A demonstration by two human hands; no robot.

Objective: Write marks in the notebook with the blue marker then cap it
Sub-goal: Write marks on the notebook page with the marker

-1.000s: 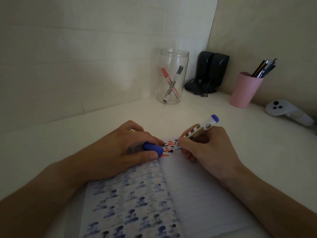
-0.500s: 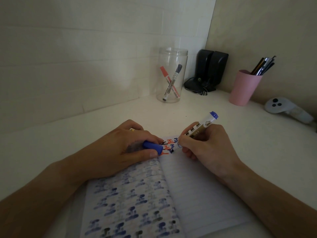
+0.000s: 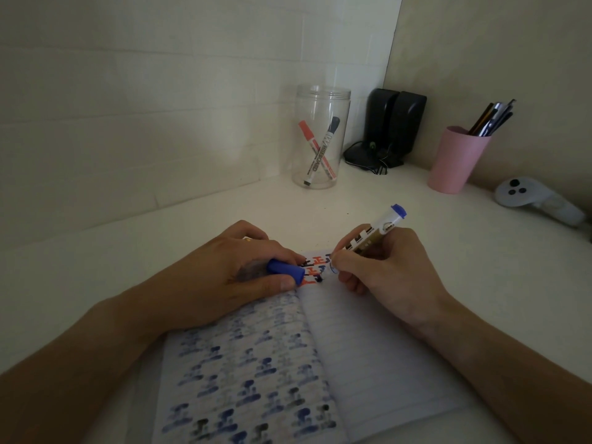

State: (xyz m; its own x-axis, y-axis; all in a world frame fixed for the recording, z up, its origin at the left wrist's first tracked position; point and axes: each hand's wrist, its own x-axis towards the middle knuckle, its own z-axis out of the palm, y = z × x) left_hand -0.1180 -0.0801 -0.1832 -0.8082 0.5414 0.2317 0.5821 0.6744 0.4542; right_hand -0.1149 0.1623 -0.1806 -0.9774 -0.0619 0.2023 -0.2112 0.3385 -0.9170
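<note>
Nearest the camera, a notebook (image 3: 368, 354) lies open on the white desk (image 3: 192, 219), its left page covered in blue blot marks and its right page lined. At the top of the pages, the left hand (image 3: 224, 277) rests on the paper, its fingers (image 3: 282, 285) clenched on a blue cap (image 3: 286, 270). Just beside it, the right hand (image 3: 381, 274) grips the marker (image 3: 371, 233) in a writing hold, tip down at the red and blue marks (image 3: 315, 267) on the page, blue end tilted up and away. Farther back stand a clear jar (image 3: 322, 136) holding two markers, black speakers (image 3: 394, 123), a pink cup (image 3: 456, 158) of pens and a white controller (image 3: 525, 197).
</note>
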